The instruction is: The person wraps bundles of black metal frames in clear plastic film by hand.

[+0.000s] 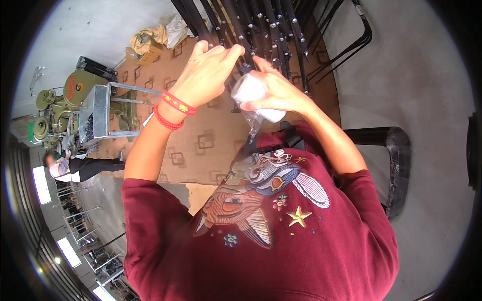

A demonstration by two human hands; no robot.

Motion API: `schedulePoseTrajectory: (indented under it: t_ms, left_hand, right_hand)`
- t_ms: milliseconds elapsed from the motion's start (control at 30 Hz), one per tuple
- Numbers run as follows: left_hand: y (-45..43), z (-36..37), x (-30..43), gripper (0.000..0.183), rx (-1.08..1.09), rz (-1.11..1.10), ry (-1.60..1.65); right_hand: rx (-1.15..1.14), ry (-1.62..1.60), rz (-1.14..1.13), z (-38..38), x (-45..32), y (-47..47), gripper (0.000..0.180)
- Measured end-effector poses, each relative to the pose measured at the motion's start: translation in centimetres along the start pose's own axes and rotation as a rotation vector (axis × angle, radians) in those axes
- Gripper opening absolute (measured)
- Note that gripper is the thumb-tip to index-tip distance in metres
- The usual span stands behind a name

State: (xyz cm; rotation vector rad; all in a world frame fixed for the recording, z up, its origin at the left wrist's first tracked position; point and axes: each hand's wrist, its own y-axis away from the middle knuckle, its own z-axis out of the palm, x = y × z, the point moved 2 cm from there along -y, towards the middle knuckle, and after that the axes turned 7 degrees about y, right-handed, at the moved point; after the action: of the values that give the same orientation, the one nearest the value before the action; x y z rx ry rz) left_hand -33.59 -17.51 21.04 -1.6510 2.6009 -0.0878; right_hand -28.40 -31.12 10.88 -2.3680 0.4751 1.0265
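Note:
My right hand (pixel 276 90) is wrapped around a white cylinder (pixel 249 89), which looks like a roll. Its lower end shows beneath my palm, and a strip of clear plastic film (pixel 255 126) hangs from it. Just left of it, my left hand (pixel 209 73) is raised with the fingers bent towards the black metal tubes (pixel 269 22). Whether those fingers pinch anything is hidden from this side. The tubes stand in a dense bundle beyond both hands, joined with shiny rivets.
Bent black tube frames (pixel 363 34) lean at the right wall. A film-wrapped black part (pixel 399 169) is near my right elbow. Left are a metal stand (pixel 101 111), a green machine (pixel 77 88) and a person (pixel 75 168). A cardboard box (pixel 150 52) holds bags.

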Motion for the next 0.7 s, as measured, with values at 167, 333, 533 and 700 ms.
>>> schedulePoseTrajectory:
  t_ms: [167,333,533,700]
  left_hand:
    - [1.1,0.1,-0.8,0.049,-0.006,-0.154,0.102]
    - [2.0,1.5,-0.7,0.029,0.211,-0.306,0.269]
    - [1.3,4.1,1.3,0.036,0.490,-0.591,0.157]
    - [-1.6,4.0,2.0,0.037,0.795,-0.728,0.231]
  right_hand:
    - [-0.059,-0.255,0.012,1.2,-0.4,-0.9,0.050]
    - [-0.016,-0.262,-0.086,1.8,0.5,0.2,0.048]
    - [0.059,-0.410,-0.017,-1.4,-3.7,2.7,0.051]
    - [0.199,-0.536,-0.112,-6.1,-5.2,4.3,0.057]
